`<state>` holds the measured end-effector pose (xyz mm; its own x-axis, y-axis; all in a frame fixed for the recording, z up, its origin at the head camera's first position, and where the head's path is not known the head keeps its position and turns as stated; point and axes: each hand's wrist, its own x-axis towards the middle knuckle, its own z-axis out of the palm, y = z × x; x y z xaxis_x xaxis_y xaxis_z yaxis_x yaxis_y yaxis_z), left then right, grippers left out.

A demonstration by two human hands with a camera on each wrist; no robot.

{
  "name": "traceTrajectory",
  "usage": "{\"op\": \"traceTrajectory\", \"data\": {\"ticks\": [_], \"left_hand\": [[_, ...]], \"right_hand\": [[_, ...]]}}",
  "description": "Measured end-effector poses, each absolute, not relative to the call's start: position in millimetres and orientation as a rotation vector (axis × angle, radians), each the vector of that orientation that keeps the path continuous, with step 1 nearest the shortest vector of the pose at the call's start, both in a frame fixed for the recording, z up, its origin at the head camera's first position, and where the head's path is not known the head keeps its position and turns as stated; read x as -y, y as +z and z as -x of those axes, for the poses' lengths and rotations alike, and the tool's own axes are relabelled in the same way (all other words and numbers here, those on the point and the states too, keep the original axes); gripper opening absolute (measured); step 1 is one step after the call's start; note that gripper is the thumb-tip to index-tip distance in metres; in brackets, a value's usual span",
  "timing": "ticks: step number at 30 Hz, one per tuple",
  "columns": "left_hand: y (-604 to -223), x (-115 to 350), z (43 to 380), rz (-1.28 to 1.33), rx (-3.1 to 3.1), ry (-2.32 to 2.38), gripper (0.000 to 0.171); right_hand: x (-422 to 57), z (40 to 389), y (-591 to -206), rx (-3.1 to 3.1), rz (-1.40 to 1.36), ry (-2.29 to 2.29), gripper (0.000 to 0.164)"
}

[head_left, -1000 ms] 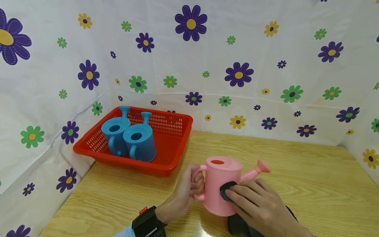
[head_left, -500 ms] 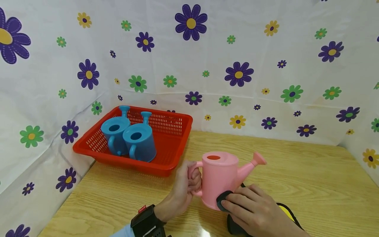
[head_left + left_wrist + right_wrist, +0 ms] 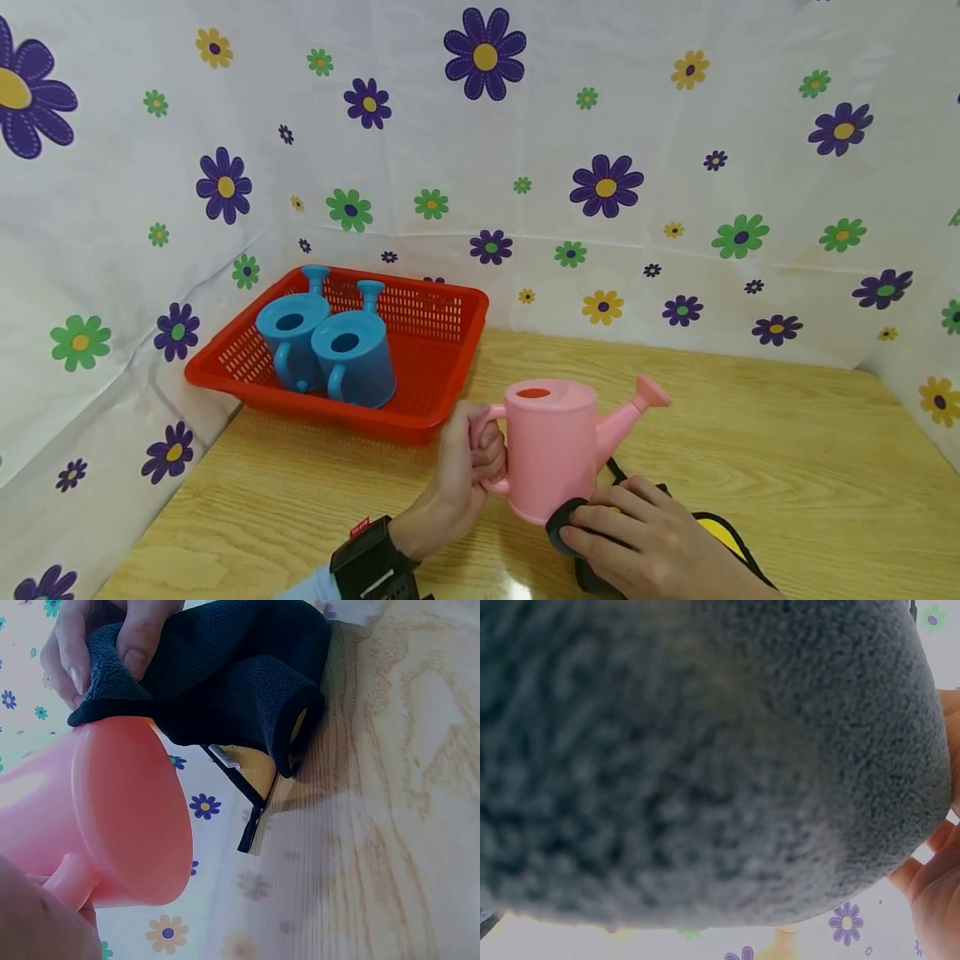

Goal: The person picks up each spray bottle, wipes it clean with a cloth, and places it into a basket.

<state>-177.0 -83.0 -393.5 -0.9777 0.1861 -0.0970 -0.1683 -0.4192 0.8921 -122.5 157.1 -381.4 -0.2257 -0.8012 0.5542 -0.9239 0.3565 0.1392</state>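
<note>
My left hand (image 3: 459, 475) grips the handle of a pink watering can (image 3: 551, 454), fingers curled round it. The can is held off the table, its spout to the right. In the left wrist view the underside of the can (image 3: 139, 817) shows. My right hand (image 3: 637, 533) pinches a dark grey, fleecy cleaning cloth (image 3: 564, 525) between thumb and fingers, against the can's lower edge. Seen from the left wrist, the cloth (image 3: 225, 660) has black edging and a yellow reverse, and hangs in folds down to the table. The cloth (image 3: 720, 765) fills most of the right wrist view.
A red plastic basket (image 3: 431, 367) stands at the back left of the wooden table (image 3: 720, 425). Two blue watering cans, a rear one (image 3: 288, 333) and a front one (image 3: 360, 358), stand upright in it. A white flowered curtain (image 3: 442, 133) hangs behind the table.
The pink watering can has risen slightly and shifted left in my left hand. My right hand has drawn the cloth down from the can's side to its bottom edge.
</note>
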Motion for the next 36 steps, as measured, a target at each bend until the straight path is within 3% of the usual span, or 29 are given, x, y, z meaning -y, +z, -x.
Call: {"op": "traceTrajectory", "data": {"ticks": [9, 19, 36], "left_hand": [[-393.9, 83.2, 177.7, -0.010, -1.521, 2.495, 0.038], [-395.2, 83.9, 176.3, -0.011, -1.488, 2.483, 0.038], [-401.7, 82.4, 171.4, -0.102, -1.444, 2.374, 0.037]], "right_hand": [[-161.9, 117.3, -379.1, 2.178, -1.452, 0.239, 0.044], [-160.2, 123.2, -377.7, 2.015, -1.478, 0.287, 0.034], [-158.5, 132.6, -371.7, 1.834, -1.310, 0.366, 0.033]]}}
